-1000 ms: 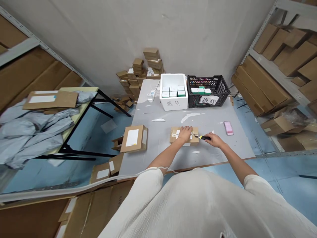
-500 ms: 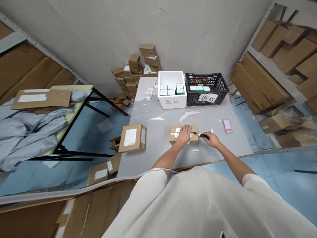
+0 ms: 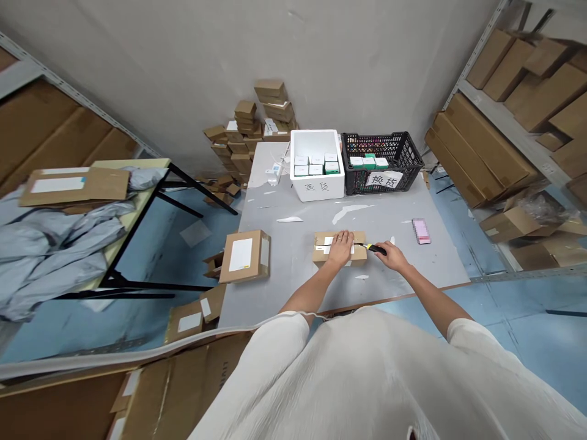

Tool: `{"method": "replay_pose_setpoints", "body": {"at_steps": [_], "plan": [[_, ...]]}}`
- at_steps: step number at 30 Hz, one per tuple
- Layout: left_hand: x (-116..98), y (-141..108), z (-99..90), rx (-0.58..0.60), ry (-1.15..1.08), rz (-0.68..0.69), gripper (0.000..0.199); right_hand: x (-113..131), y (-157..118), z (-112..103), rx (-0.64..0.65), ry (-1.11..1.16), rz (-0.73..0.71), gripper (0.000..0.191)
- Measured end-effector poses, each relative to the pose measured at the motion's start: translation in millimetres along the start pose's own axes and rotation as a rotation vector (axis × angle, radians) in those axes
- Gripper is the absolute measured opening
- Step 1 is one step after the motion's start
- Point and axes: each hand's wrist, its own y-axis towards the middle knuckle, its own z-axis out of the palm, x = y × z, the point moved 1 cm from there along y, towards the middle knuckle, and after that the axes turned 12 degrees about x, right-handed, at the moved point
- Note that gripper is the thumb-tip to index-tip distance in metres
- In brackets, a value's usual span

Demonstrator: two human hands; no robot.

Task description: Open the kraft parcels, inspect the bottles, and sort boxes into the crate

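A small cardboard box [image 3: 321, 257] with a white label lies on the grey table in front of me. My left hand [image 3: 342, 245] rests flat on its top, fingers stretched forward. My right hand [image 3: 393, 255], just right of the box, is closed around the black and yellow handle of a utility knife [image 3: 376, 249]. The blade points left and meets the right part of the box's top, along the middle seam. Close to my left fingers the blade tip is hard to make out.
A larger labelled carton [image 3: 246, 255] stands at the table's left edge. Along the back are a white foam box [image 3: 316, 189] and a black crate [image 3: 383, 178], both holding small white-and-green boxes. A pink phone-like object [image 3: 420, 231] lies right. Shelves with cartons [image 3: 477, 146] flank the table.
The knife has turned slightly, its blade now lying more level across the box's right end. Both hands and the box stay in nearly the same place.
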Motion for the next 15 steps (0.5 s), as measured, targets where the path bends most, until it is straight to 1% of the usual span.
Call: {"method": "replay_pose_setpoints", "body": {"at_steps": [3,6,8,11,13,15], "plan": [[-0.5,-2.4,-3.5,0.004,-0.012,0.001,0.060,0.0,-2.5,-0.3,-0.004,0.038,-0.035,0.038],[0.4,-4.5,-4.7,0.001,-0.017,0.006,0.061,-9.1,-3.8,-5.3,-0.044,0.035,-0.068,0.036],[0.9,-5.0,-3.9,-0.004,-0.031,0.007,0.061,-20.8,-1.8,-10.6,-0.108,0.060,-0.025,0.037],[0.8,-4.0,-1.2,-0.017,-0.057,0.005,0.061,-40.1,7.1,-17.5,-0.206,0.147,0.087,0.044],[0.8,-4.1,1.0,-0.033,-0.076,0.001,0.061,-48.1,16.9,-18.7,-0.205,0.194,0.110,0.046],[2.4,-7.5,3.1,-0.050,-0.094,0.003,0.060,-49.4,29.2,-16.9,-0.181,0.221,0.089,0.045]]}}
